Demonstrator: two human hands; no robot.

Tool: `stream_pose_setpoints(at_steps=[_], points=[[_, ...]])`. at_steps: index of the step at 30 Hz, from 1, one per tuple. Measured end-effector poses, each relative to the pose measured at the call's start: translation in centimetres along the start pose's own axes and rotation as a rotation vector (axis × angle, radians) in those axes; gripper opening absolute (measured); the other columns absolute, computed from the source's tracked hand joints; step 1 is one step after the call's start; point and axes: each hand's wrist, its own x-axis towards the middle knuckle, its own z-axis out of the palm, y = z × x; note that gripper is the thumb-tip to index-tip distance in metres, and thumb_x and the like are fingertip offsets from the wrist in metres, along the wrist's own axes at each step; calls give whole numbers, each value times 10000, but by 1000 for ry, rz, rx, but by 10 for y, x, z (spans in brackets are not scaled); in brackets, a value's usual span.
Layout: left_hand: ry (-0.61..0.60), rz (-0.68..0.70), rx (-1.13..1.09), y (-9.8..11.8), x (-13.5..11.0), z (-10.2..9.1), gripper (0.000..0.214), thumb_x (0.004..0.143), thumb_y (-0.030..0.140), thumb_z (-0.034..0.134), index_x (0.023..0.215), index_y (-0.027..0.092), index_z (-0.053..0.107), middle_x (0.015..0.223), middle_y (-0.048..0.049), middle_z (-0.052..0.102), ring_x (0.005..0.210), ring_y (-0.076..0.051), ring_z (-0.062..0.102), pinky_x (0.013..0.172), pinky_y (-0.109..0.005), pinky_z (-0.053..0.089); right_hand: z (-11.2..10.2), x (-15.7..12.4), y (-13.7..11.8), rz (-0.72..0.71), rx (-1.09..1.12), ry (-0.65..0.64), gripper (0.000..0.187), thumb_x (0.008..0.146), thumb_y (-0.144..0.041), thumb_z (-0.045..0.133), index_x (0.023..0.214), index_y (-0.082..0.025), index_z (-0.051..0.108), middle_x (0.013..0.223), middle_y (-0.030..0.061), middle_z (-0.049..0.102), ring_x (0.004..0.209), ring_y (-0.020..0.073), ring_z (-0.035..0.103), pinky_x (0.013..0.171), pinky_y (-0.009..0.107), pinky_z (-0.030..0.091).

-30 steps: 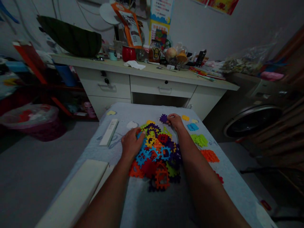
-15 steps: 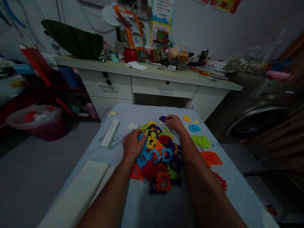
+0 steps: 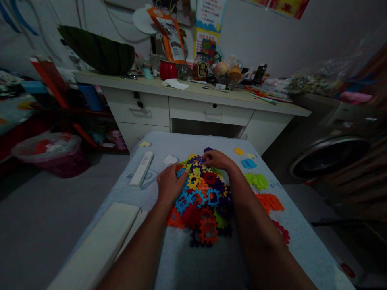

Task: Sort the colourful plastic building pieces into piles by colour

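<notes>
A heap of colourful plastic interlocking building pieces [image 3: 198, 193] with toothed edges lies on the cloth-covered table. My left hand [image 3: 171, 181] rests against the heap's left side, thumb apart from the fingers, beside a blue piece [image 3: 180, 172]; its fingertips are partly hidden. At the top of the heap, my right hand [image 3: 218, 159] has its fingers closed on a purple interlocking piece [image 3: 199, 160]. Just behind that hand, a separate purple piece [image 3: 208, 149] lies on the cloth.
Along the right side lie yellow [image 3: 239, 151], blue [image 3: 248, 163], green [image 3: 256, 181], orange [image 3: 270, 202] and red pieces [image 3: 281, 232], grouped by colour. A white narrow box [image 3: 142, 169] and a larger white box [image 3: 99, 241] are on the left. A cluttered desk [image 3: 211, 94] stands behind.
My right hand has let go of a purple piece at the table's far part and come back to the heap, closing on another purple one. My left hand has stayed in place.
</notes>
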Motion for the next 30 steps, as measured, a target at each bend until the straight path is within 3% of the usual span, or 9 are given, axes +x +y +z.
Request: stream_pose_setpoints(at_steps=[4,7,11,17,25,30], points=[[-2,8,7,0,0,-1,395,888,451,520,1198,219,598,1243,-91,666,1168,-284,589,1055,-464,353,-10,-6,6,17,236,25,114,698,-116,619,788,-140,684,637,-41,583,594,96,511,617,222,406],[1,5,20,1,-1,-1,378,890,448,521,1187,227,598,1234,-91,668,1176,-282,587,1058,-454,355,-15,-10,10,48,326,60,111,723,-143,604,804,-144,680,630,-37,593,561,91,504,614,228,416],[-3,-4,38,3,-1,-1,375,892,440,522,1191,226,596,1250,-99,658,1202,-287,573,1070,-456,347,-13,-7,12,32,187,144,124,707,-171,670,824,-148,705,744,5,669,677,128,583,689,250,442],[-8,5,25,3,-2,-3,378,895,441,508,1181,215,608,1230,-94,663,1180,-284,582,1061,-458,359,3,3,9,46,-57,-21,57,698,-122,680,729,-169,686,708,-16,671,685,127,583,643,223,415],[-6,18,14,5,-3,-4,336,895,424,505,1123,216,638,1211,-80,673,1179,-277,583,1065,-466,355,-11,-8,11,43,381,13,103,652,-136,662,733,-164,604,624,-59,582,566,81,512,551,194,384],[-15,15,18,5,-2,-5,330,898,422,506,1112,209,641,1208,-83,673,1182,-282,583,1062,-475,357,-21,-16,17,108,485,50,95,665,-167,653,738,-172,594,517,-70,515,462,75,458,449,187,301]])
